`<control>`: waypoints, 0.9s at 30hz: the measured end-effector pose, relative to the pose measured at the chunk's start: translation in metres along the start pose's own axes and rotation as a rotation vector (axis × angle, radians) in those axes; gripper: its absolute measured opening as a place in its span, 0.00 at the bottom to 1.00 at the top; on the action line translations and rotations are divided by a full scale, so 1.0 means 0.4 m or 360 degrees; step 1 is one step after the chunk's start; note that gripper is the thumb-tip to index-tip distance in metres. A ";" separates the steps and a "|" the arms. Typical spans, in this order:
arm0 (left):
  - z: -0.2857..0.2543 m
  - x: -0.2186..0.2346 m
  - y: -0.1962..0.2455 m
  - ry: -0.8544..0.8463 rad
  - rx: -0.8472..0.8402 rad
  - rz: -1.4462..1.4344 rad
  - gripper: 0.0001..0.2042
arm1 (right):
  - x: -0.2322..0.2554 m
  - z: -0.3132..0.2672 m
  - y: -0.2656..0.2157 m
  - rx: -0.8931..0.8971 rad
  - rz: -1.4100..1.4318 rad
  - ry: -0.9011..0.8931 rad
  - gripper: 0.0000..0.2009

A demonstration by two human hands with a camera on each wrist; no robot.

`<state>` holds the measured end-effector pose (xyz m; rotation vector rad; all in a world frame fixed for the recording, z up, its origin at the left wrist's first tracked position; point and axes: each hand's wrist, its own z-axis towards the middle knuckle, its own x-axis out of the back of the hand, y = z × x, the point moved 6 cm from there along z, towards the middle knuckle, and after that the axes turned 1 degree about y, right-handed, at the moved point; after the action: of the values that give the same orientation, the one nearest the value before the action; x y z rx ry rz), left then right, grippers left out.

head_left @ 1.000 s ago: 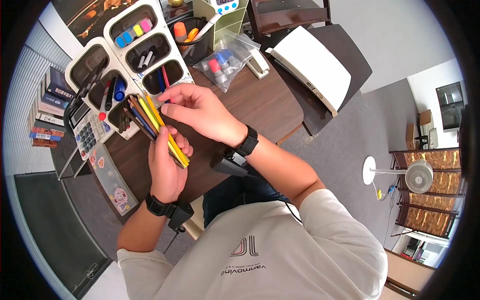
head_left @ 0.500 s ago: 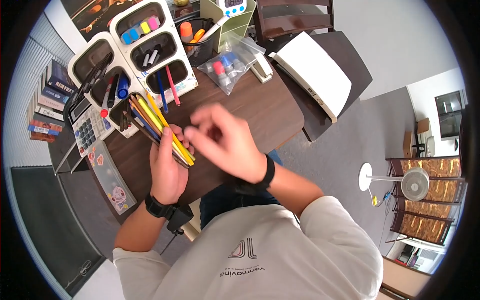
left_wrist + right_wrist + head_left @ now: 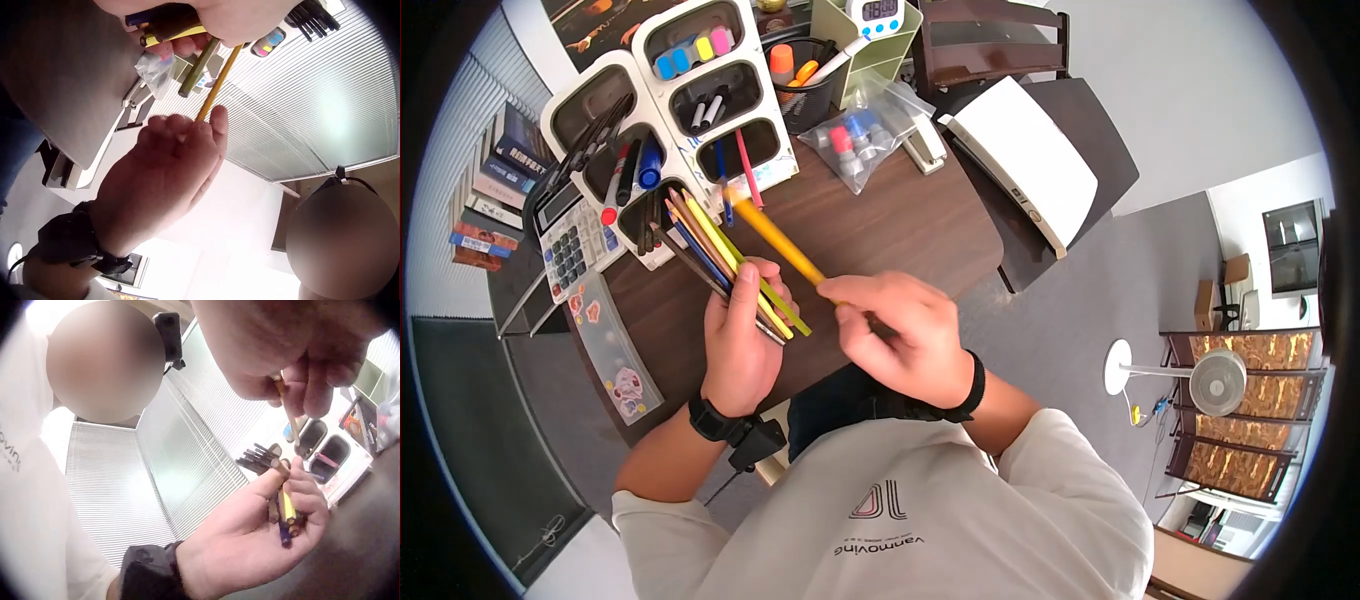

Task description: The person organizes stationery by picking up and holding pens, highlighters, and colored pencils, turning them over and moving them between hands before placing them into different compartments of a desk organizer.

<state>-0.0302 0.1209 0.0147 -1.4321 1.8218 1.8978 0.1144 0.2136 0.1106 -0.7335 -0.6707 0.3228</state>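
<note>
L hand (image 3: 738, 355): gripping pencil bundle (image 3: 710, 252) abv tabletop (image 3: 910, 225) | R hand (image 3: 908, 335): pinching yellow pencil (image 3: 780, 242) nr bundle, far end twd wht organizer (image 3: 685, 148) | pink pencil (image 3: 748, 168) in organizer compt.

Clear zip bag (image 3: 890, 118) is lying on the brown counter (image 3: 900, 220), small red- and blue-topped containers (image 3: 845, 152) showing through. Stapler (image 3: 924, 147) is sitting just beside it. Black mesh pen cup (image 3: 803, 108) is standing near, holding orange items and a white pen (image 3: 840, 62). Pale-green stand (image 3: 878, 62) is adjoining; digital timer (image 3: 878, 14) is resting at its top.

Head view's left: calculator (image 3: 570, 250) is lying near a stickered translucent pouch (image 3: 615, 350); books (image 3: 505, 190) are sitting beyond.

Right: white appliance (image 3: 1030, 150) is resting near a dark wooden chair (image 3: 990, 38). White fan (image 3: 1217, 382) is standing before a patterned folding screen (image 3: 1240, 425).
</note>
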 end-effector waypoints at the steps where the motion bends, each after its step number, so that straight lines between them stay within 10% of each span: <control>1: 0.001 0.001 0.003 0.0008 -0.0010 -0.0011 0.13 | 0.011 0.006 -0.002 0.0057 -0.0051 0.0089 0.14; 15: 0.017 0.019 0.023 0.0207 -0.0088 0.0040 0.13 | -0.171 0.226 0.071 0.0195 -0.0393 -0.0075 0.08; 27: 0.007 0.002 0.022 0.0235 -0.0102 0.0201 0.17 | -0.094 0.019 0.010 0.0404 0.0087 -0.0306 0.18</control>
<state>-0.0382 0.1206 0.0198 -1.5505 1.9779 1.9740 0.0813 0.2018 0.0951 -0.4820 -0.7753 0.5234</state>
